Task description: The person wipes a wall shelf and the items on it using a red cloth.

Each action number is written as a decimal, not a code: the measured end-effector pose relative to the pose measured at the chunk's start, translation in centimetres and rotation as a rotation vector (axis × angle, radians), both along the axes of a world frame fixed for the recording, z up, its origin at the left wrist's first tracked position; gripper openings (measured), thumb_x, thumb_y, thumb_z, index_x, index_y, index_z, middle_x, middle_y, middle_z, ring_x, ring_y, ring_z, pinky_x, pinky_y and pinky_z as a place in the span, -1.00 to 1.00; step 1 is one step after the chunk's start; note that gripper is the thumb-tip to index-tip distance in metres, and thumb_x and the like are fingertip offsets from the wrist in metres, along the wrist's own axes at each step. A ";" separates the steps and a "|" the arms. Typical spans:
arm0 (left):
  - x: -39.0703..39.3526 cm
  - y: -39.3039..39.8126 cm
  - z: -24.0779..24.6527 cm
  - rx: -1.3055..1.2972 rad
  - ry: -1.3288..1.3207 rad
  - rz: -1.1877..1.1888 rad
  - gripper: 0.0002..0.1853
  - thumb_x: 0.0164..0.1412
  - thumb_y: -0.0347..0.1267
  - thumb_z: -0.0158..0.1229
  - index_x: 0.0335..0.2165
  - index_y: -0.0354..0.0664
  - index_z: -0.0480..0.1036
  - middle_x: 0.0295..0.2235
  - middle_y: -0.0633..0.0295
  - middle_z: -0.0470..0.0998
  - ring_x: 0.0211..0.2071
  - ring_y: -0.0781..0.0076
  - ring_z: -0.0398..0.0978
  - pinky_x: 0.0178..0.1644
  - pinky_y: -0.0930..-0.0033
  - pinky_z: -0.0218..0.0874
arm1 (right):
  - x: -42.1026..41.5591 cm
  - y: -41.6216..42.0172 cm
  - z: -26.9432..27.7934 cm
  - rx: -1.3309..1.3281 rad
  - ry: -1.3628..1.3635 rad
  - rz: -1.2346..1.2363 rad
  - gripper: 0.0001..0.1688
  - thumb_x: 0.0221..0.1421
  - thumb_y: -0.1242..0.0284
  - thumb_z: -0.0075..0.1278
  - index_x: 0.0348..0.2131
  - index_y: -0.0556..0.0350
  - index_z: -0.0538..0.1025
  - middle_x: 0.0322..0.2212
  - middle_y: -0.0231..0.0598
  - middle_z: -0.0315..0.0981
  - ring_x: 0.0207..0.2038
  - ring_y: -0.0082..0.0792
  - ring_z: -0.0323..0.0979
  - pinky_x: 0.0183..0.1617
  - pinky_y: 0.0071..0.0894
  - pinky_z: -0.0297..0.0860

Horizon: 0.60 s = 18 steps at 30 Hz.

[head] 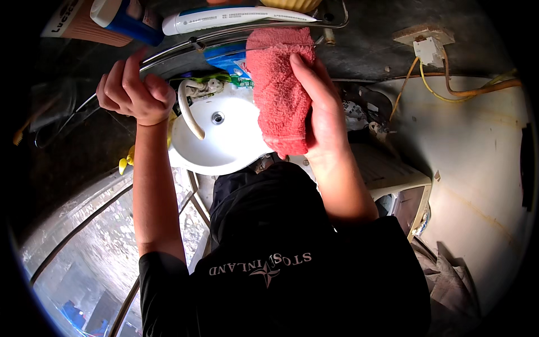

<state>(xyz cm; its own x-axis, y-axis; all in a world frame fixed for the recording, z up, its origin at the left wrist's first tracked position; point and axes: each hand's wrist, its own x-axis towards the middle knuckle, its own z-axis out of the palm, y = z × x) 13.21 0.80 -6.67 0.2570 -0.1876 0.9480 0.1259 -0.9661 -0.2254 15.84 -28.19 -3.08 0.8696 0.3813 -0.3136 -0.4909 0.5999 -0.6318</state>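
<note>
A folded red terry towel [280, 88] is gripped in my right hand [324, 97], whose thumb presses on its upper right part. The towel hangs beside a curved metal rack rail [168, 54]. My left hand [134, 90] is raised near the rail's left part, its fingers curled; whether they touch the rail or hold anything is not plain. Between and below the hands lies a white washbasin [227, 139] with a round drain [217, 118]. A curved pale spout [189, 111] reaches over the basin, close to my left wrist.
A toothpaste tube [240, 19], a blue container [137, 23] and a ribbed cup [92, 23] stand along the rack. A blue package [227, 59] lies behind the towel. A white plug [428, 50] with yellow cables is on the wall at right. A cabinet [398, 168] stands at right.
</note>
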 end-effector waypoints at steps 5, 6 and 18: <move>-0.2 -0.2 0.2 0.007 0.005 0.015 -0.51 0.49 -0.13 -0.25 -0.20 -0.09 0.62 -0.24 0.29 0.56 -0.14 0.32 0.42 0.12 0.17 0.14 | 0.4 -1.3 0.4 0.053 0.036 0.045 -0.62 0.43 0.23 -0.02 0.07 0.05 0.46 -0.22 -0.18 0.61 -0.39 -0.28 0.63 -0.56 -0.17 0.53; -0.1 -0.5 0.2 0.010 0.005 0.010 -0.51 0.49 -0.13 -0.25 -0.20 -0.09 0.62 -0.24 0.29 0.56 -0.14 0.32 0.42 0.12 0.17 0.14 | 0.7 -0.7 -0.3 0.080 0.052 0.050 -0.64 0.43 0.23 -0.02 0.07 0.03 0.46 -0.21 -0.18 0.60 -0.38 -0.29 0.63 -0.53 -0.17 0.54; -0.1 0.1 -0.3 0.007 -0.019 0.001 -0.49 0.49 -0.13 -0.28 -0.21 -0.09 0.62 -0.24 0.27 0.54 -0.14 0.28 0.38 0.10 0.15 0.14 | 4.0 -10.0 -1.6 -0.254 0.196 -0.010 -0.39 0.31 -0.04 0.04 0.00 0.11 0.52 -0.41 -0.08 0.61 -0.58 -0.14 0.57 -0.69 -0.17 0.44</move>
<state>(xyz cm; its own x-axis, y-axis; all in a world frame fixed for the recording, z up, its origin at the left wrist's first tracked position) 13.11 0.87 -6.93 0.2390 -0.1942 0.9514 0.1308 -0.9644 -0.2297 19.79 -38.22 -4.65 0.7865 0.2614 -0.5596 -0.6131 0.4401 -0.6561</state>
